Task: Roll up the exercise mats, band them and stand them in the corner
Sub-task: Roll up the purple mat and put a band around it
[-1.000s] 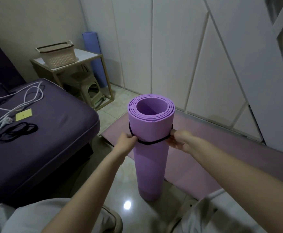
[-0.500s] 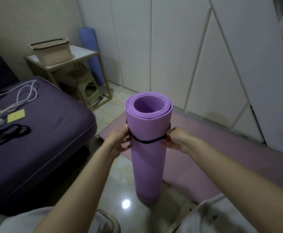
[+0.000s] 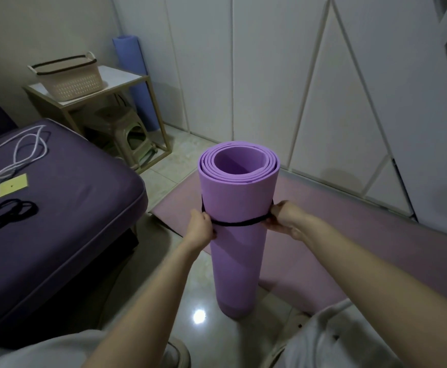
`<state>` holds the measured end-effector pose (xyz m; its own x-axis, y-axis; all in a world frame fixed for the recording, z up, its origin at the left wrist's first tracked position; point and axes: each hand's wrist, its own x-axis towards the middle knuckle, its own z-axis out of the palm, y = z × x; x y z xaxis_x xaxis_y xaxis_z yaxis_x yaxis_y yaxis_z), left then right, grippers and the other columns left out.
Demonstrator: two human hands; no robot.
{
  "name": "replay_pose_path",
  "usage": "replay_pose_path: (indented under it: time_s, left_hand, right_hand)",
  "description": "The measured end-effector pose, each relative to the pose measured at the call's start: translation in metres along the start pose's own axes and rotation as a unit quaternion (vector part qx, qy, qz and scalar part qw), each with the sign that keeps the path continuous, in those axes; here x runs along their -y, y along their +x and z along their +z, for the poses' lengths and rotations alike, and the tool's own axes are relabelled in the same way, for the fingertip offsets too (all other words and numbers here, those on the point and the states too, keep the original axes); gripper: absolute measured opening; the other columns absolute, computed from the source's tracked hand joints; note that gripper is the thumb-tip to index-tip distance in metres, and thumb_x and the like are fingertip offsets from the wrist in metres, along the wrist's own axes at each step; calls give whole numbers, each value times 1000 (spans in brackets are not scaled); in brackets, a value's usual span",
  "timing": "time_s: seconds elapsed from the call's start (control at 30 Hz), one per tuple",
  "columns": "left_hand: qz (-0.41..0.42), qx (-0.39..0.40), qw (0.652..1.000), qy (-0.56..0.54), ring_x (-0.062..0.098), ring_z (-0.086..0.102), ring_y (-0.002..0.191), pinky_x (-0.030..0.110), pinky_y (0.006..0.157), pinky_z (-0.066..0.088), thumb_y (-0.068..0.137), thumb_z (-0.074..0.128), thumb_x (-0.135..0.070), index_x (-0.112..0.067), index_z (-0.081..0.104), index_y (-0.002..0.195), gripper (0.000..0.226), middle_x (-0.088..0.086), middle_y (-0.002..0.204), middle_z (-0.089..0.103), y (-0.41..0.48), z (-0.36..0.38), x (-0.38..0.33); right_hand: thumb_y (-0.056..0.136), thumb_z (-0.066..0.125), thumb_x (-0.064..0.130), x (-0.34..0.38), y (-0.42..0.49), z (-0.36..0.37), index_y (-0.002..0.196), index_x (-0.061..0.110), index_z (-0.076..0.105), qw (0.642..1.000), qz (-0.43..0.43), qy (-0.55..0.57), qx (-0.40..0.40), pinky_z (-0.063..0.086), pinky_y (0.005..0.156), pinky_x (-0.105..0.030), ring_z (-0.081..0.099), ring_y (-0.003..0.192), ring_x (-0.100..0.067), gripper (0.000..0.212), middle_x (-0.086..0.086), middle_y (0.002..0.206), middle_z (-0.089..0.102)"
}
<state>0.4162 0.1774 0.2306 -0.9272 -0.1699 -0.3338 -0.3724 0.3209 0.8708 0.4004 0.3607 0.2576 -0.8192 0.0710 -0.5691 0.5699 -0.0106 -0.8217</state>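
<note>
At centre frame, two hands are seating a black band (image 3: 239, 223) around the upright purple mat roll (image 3: 237, 251).
The left hand (image 3: 200, 229) and right hand (image 3: 283, 217) are pinching the band at opposite sides, fingers clamped on it. It is sitting slightly lower below the rim than a second ago, so this roll is probably nearly banded. The roll is standing on the floor; a pink mat (image 3: 349, 235) is lying unrolled behind it, and a blue mat roll (image 3: 132, 75) is standing upper left.
</note>
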Motion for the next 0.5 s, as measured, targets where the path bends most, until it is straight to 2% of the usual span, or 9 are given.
replay_pose_path:
  time_s: [0.07,0.17,0.2,0.27,0.37,0.43,0.5]
  left_hand:
    - [-10,8,1000,0,22,48,66,41,70,50,99,21,-12,4,39,103,24,15,80,47,1,0,1]
    - [-19,3,999,41,30,55,92,42,79,46,100,22,-18,4,38,107,29,18,101,52,2,-2,5]
    - [-19,1,999,51,31,54,96,41,78,44,100,21,-19,3,38,107,28,17,103,51,2,-2,7]
    - [-6,-3,998,58,26,50,92,39,75,40,100,22,-15,0,34,102,20,13,96,46,-1,-2,5]
    - [9,-22,998,54,20,40,88,35,77,38,100,24,-10,-3,28,103,9,11,99,41,-4,1,4]
    - [7,-35,998,50,19,38,88,32,75,35,99,24,-7,-4,30,96,7,10,96,41,-5,3,4]
    - [2,-46,998,50,18,35,89,26,72,33,99,23,-4,-11,29,79,22,4,84,38,-5,5,5]
  right_hand:
    - [100,35,-1,-1,-1,3,82,-1,48,1000,-2,5,0,49,37,-19,57,51,-17,22,-12,72,53]
    - [100,36,0,-2,-3,7,82,0,47,1000,-3,15,1,48,36,-19,57,36,-12,21,-12,71,53]
    - [100,36,1,-3,-4,8,82,0,46,1000,-3,15,-2,49,36,-20,56,34,-10,21,-12,70,53]
    - [100,38,1,-6,-5,9,80,1,46,1000,-4,14,-13,50,36,-22,55,32,-10,22,-12,67,55]
    - [100,41,4,-10,-8,9,79,1,49,998,3,57,-37,48,34,-22,54,30,-10,22,-9,53,60]
    - [100,41,6,-15,-15,10,81,1,52,994,5,100,-47,48,34,-21,56,31,-10,23,-10,60,61]
    - [100,41,5,-20,-22,12,84,0,55,989,4,139,-45,52,40,-22,60,37,-12,21,-11,71,60]
